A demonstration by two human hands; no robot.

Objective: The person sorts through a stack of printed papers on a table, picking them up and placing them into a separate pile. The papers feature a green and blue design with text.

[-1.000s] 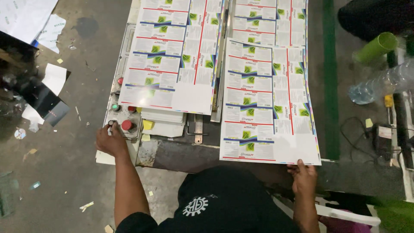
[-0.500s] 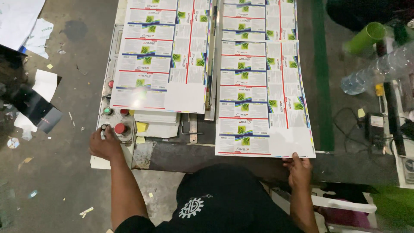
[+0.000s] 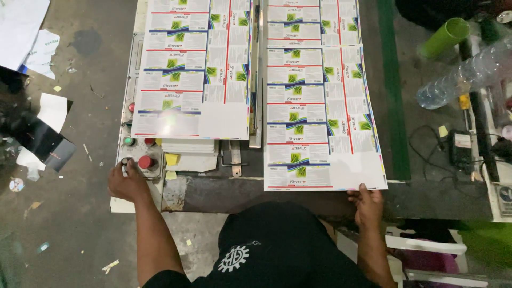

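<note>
Head view looks down on a machine table (image 3: pixel 320 194) with printed label sheets laid in two columns. Nearest the person, the right printed sheet (image 3: pixel 322 120) lies flat on the table, its bottom edge overhanging the near rim. The right hand (image 3: pixel 367 205) sits just below that bottom edge, near the sheet's lower right corner, fingertips curled up onto the edge; whether a thumb pinches the paper from beneath cannot be told. To the sheet's left, past a narrow metal guide, the left printed sheet (image 3: pixel 192 69) lies flat. Below that left sheet's lower left corner is a control panel (image 3: pixel 140 152) with a green button (image 3: pixel 128 141) and a red button (image 3: pixel 145 162). The left hand (image 3: pixel 127 181) rests at the panel's near end, fingers closed loosely about a small knob (image 3: pixel 126 161) just left of the red button. Well to the right of the right sheet lie a clear plastic bottle (image 3: pixel 458 77) and a green tube (image 3: pixel 445 36).
</note>
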